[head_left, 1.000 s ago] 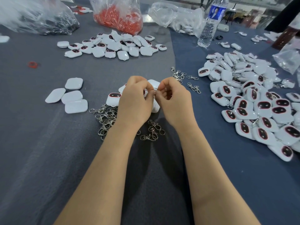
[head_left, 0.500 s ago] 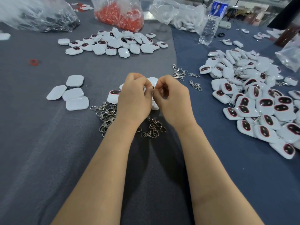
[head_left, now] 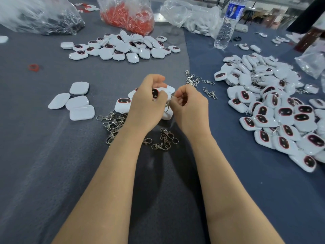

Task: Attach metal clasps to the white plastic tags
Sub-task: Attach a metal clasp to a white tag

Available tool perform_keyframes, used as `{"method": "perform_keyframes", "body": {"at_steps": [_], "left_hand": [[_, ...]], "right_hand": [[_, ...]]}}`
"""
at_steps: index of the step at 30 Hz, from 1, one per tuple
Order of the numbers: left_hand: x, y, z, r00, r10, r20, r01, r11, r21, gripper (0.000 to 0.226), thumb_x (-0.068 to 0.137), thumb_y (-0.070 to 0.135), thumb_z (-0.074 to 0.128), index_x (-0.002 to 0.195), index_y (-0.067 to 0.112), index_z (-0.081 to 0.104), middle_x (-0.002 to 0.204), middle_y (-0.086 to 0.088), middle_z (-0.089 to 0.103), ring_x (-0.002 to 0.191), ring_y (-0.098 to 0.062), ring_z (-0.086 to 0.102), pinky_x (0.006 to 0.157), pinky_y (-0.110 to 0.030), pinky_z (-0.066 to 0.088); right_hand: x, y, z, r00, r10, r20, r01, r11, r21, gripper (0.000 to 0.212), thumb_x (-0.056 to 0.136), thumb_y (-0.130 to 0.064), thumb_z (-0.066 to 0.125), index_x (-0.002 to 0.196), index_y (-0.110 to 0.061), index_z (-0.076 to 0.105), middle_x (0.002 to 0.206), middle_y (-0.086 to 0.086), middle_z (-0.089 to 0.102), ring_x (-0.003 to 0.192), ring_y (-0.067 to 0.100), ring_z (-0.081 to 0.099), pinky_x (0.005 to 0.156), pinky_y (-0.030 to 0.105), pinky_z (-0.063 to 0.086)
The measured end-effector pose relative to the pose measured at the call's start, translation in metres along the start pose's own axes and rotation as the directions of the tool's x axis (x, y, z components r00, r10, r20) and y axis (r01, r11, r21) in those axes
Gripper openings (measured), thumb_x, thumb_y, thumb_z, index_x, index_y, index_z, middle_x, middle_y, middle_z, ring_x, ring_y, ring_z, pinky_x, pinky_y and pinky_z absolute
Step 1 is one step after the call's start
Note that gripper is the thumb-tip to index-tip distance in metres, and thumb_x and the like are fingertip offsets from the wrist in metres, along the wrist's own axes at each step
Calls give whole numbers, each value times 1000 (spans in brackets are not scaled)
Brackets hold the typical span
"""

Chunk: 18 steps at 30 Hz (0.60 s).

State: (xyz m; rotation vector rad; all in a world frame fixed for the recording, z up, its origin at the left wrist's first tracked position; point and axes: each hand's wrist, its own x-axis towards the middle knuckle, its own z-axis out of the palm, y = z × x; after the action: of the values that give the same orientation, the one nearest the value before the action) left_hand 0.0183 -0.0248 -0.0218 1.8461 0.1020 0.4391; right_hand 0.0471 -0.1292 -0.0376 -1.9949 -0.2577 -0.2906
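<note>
- I see both hands at mid-desk, close together, backs up.
- The left hand (head_left: 147, 108) is curled round a white tag (head_left: 155, 93); its dark oval face shows between the fingers.
- The right hand (head_left: 190, 110) is pinching a metal clasp (head_left: 169, 104) at the tag's right edge. I can't tell if it's hooked on.
- There's a heap of loose clasps (head_left: 114, 125) on the desk (head_left: 52, 155) just left of the left wrist, with a few more between the wrists.
- Four blank tags (head_left: 77, 103) lie left of the hands, plain white side up.
- A big tag pile (head_left: 281, 113) is on the right; a smaller tag pile (head_left: 123, 48) is far centre.
- A bag of red bits (head_left: 126, 16) and a water bottle (head_left: 226, 25) stand on the far side.
</note>
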Motion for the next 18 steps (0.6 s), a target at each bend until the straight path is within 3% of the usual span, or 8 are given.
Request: {"method": "perform_keyframes", "body": {"at_steps": [2, 10, 15, 18], "left_hand": [[0, -2, 1, 1000, 9, 18, -8, 1000, -10, 33, 89, 2, 45, 119, 15, 50, 110, 4, 59, 71, 10, 55, 53, -6, 44], [0, -7, 1, 999, 22, 34, -24, 996, 83, 35, 88, 4, 49, 120, 18, 48, 108, 8, 59, 96, -7, 55, 77, -9, 41], [-1, -8, 1, 999, 38, 32, -42, 992, 120, 35, 89, 2, 49, 120, 16, 48, 109, 6, 59, 97, -8, 54, 80, -12, 40], [-1, -9, 1, 998, 47, 37, -52, 988, 145, 34, 89, 2, 48, 121, 15, 47, 111, 4, 58, 94, -7, 53, 73, -7, 38]], "right_hand": [[0, 0, 0, 1000, -3, 2, 3, 1000, -4, 12, 81, -2, 61, 78, -11, 55, 64, -4, 50, 52, 4, 41, 54, 10, 36], [-1, 0, -1, 999, -13, 30, 13, 1000, -15, 11, 81, 0, 61, 79, -10, 55, 68, 1, 52, 57, 7, 40, 55, 13, 37], [-1, 1, 0, 997, -47, 57, 50, 997, -63, 13, 81, -1, 61, 76, -10, 53, 67, 1, 51, 59, 9, 39, 57, 20, 35], [-1, 2, 1, 995, -78, 65, 84, 992, -97, 14, 81, -3, 62, 75, -10, 51, 65, -3, 48, 59, 8, 38, 57, 22, 33]]}}
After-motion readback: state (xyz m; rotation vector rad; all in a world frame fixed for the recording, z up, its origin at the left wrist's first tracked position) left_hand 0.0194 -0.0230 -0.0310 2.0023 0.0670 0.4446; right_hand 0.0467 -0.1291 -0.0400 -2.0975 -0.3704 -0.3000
